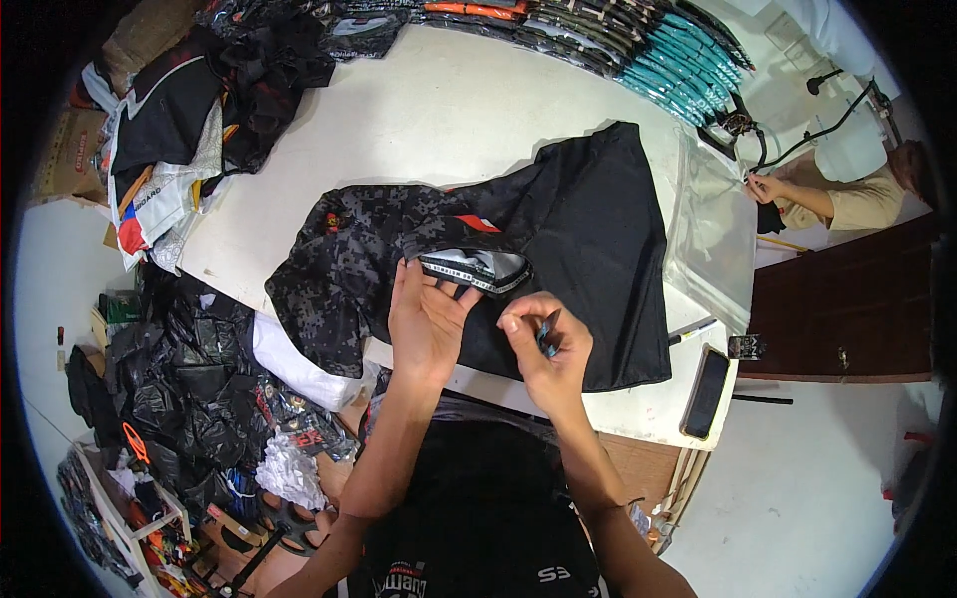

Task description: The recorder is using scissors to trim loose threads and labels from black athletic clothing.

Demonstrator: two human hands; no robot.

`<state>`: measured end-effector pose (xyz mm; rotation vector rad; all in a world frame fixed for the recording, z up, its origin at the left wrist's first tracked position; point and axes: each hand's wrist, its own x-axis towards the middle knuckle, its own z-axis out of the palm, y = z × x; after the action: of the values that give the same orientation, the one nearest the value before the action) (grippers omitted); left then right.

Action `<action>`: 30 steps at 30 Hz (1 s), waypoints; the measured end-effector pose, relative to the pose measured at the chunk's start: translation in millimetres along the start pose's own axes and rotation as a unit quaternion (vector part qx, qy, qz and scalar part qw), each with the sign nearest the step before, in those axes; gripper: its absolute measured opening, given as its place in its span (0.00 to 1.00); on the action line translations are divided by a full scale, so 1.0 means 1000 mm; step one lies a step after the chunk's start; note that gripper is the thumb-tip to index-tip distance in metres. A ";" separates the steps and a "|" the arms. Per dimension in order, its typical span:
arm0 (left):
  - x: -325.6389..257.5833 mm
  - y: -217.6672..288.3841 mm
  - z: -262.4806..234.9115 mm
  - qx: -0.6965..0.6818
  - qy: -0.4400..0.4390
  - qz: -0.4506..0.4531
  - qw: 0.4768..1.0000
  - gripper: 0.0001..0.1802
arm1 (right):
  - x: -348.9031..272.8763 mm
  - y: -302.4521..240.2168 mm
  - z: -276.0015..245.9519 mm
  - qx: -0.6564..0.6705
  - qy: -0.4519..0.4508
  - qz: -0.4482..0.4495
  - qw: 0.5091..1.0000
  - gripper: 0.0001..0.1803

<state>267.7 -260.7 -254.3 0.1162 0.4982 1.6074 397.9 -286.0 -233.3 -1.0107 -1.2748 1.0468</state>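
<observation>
The right hand (546, 344) pinches a small dark tool (546, 337) between its fingertips over the black jersey (598, 249). Just beside it, the left hand (427, 321) lies flat and open at the jersey's collar (474, 267). The jersey is spread on the white tabletop (439, 110); farther back, folded teal garments (688, 70) are stacked.

Garment: dark jersey (588, 239), one item, spread flat on the white table and hanging slightly over the near edge. Left half and sleeve in grey-black pixel camouflage with a small red emblem; right half plain black. A red, white and blue flash sits near the neck. Collar (474, 269) faces the near edge, opened, showing a pale inner lining and a printed black band.

Small tool (546, 337): thin, dark with a bluish tint, pinched upright over the jersey's lower part; kind cannot be told.
</observation>
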 end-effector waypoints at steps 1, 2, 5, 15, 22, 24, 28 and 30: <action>0.000 0.000 0.001 -0.001 0.000 0.001 1.000 0.11 | -0.001 0.000 0.001 -0.020 -0.020 -0.031 0.999 0.04; 0.000 0.000 0.002 0.001 0.002 0.000 1.000 0.11 | -0.004 -0.006 0.000 -0.038 -0.046 -0.006 0.998 0.02; -0.003 0.001 0.003 0.012 -0.002 -0.011 1.000 0.14 | -0.005 -0.006 0.004 -0.071 -0.072 -0.028 0.994 0.04; -0.004 0.006 -0.005 0.025 -0.010 -0.042 0.999 0.17 | -0.008 -0.008 0.001 -0.103 -0.138 -0.011 0.985 0.10; -0.003 0.004 -0.001 -0.001 0.004 -0.040 0.999 0.14 | 0.008 -0.014 -0.033 -0.059 -0.079 0.058 0.993 0.18; -0.001 0.003 -0.005 -0.014 -0.008 -0.035 0.999 0.14 | 0.015 -0.012 -0.036 -0.096 -0.083 0.048 0.991 0.17; 0.001 0.003 -0.011 -0.024 -0.028 -0.043 0.998 0.15 | 0.026 -0.006 -0.026 -0.181 -0.075 -0.089 0.977 0.20; 0.001 0.005 -0.010 -0.043 -0.039 -0.063 0.996 0.15 | 0.032 -0.003 -0.027 -0.198 -0.081 -0.128 0.969 0.22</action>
<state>259.6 -261.8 -261.7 0.0804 0.3693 1.4930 425.3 -256.1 -224.4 -1.0343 -1.7442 0.6994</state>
